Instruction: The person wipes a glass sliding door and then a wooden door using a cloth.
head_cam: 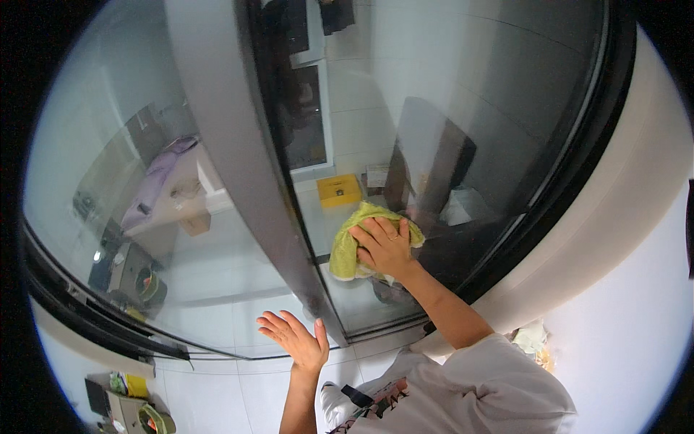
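Observation:
A yellow-green cloth [342, 255] lies bunched against the glass pane of a dark-framed sliding door [374, 130]. My right hand [386, 245] presses the cloth flat to the glass, fingers spread over it, with a ring on one finger. Lower and to the left, my left hand [295, 339] is raised with its palm showing and holds nothing. It is near the foot of the door's wide grey upright [244, 141].
Behind the glass are a yellow box [339, 191], a white bag [461, 206] and a window [309, 116]. A waste bin [156, 419] stands beside a small cabinet [126, 413] at the lower left. The pale door surround [612, 228] curves along the right.

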Tool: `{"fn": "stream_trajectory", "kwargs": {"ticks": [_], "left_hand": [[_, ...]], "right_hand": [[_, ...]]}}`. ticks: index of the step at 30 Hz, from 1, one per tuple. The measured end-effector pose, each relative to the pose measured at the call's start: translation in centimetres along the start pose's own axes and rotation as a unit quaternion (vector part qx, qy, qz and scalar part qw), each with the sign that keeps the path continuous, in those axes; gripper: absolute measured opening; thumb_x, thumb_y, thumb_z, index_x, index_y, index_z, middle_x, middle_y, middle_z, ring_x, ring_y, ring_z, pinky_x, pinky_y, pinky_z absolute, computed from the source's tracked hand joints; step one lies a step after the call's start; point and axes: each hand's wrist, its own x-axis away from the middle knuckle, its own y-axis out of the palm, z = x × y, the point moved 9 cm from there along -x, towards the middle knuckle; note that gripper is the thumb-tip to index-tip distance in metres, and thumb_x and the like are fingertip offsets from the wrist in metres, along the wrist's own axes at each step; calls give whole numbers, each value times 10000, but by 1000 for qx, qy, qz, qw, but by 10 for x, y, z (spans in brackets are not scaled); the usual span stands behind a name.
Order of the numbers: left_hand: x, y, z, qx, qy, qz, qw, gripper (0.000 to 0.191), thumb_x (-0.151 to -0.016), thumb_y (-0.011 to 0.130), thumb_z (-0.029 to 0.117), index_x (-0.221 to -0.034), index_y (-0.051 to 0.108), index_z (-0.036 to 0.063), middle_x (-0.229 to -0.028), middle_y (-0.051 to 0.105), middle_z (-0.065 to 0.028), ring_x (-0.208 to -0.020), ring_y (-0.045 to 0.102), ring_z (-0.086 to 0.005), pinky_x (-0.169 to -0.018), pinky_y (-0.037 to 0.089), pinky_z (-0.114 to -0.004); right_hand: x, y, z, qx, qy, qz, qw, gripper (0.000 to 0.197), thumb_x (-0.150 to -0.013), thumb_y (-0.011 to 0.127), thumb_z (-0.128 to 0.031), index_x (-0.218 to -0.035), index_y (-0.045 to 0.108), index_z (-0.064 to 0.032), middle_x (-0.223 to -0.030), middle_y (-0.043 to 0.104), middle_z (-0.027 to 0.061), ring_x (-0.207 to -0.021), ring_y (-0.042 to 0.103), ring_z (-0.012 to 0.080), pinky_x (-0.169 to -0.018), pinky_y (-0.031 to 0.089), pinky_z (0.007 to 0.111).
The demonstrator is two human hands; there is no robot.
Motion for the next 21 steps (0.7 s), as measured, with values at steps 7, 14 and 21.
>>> {"fn": "stream_trajectory", "kwargs": {"ticks": [7,14,21], "left_hand": [[-83,-15,18,28,22,82,996,826,-860,481,354,-1392,-7,-47,-1414,-112,-324,-1305,-141,-480,-1007,-105,-587],[-139,-47,46,18,51,162,985,873,-843,538,290,-1395,-64,-17,-1431,-157,-269,-1308,-174,-447,-1013,-109,-564],[-150,-47,47,-73,60,188,978,908,-823,583,338,-1407,-26,2,-1436,-133,-266,-1314,-147,-447,-1009,-78,-600]], "right_hand": [[58,-6,105,26,96,15,995,564,-688,622,-416,-1199,525,-196,-1239,426,116,-1238,323,284,-986,154,619],[122,-35,235,198,97,114,969,618,-723,624,-158,-1285,392,-49,-1342,282,226,-1277,256,387,-1027,102,619],[162,-66,350,91,312,108,940,616,-891,444,-142,-1392,130,33,-1455,152,177,-1339,167,299,-1098,138,379]]}}
